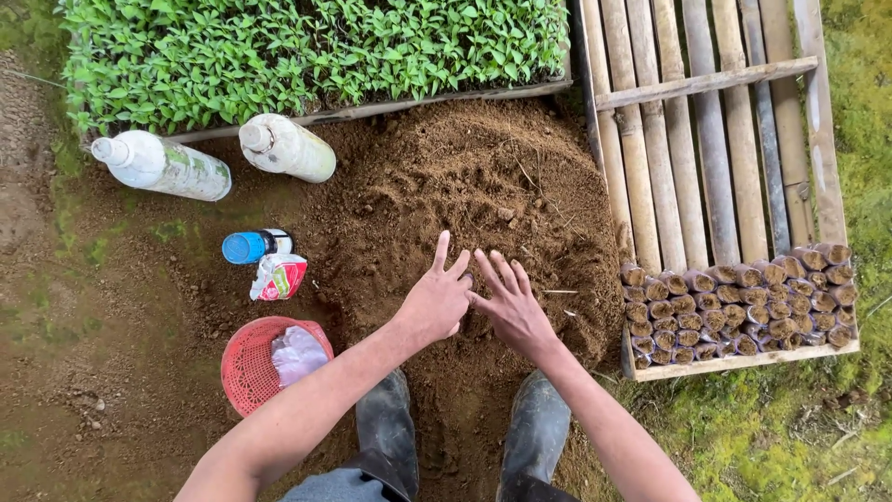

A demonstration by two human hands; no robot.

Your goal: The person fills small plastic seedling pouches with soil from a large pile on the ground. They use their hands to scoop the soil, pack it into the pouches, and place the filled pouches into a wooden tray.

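Observation:
My left hand (pixel 437 299) and my right hand (pixel 509 305) hover side by side over the near slope of a heap of loose brown soil (pixel 465 177), fingers spread, fingertips almost touching each other. Neither hand holds anything that I can see. Both forearms reach in from the bottom edge. My two dark rubber boots (pixel 390 428) stand on the soil just below the hands.
A bamboo-slat rack (pixel 706 139) at the right carries rows of small soil-filled rolled pots (pixel 743 302). A seedling bed (pixel 307 46) lies at the top. Two white bottles (pixel 167 165), a blue-capped bottle (pixel 253 246), a small packet (pixel 279 277) and a red basket (pixel 255 367) sit at the left.

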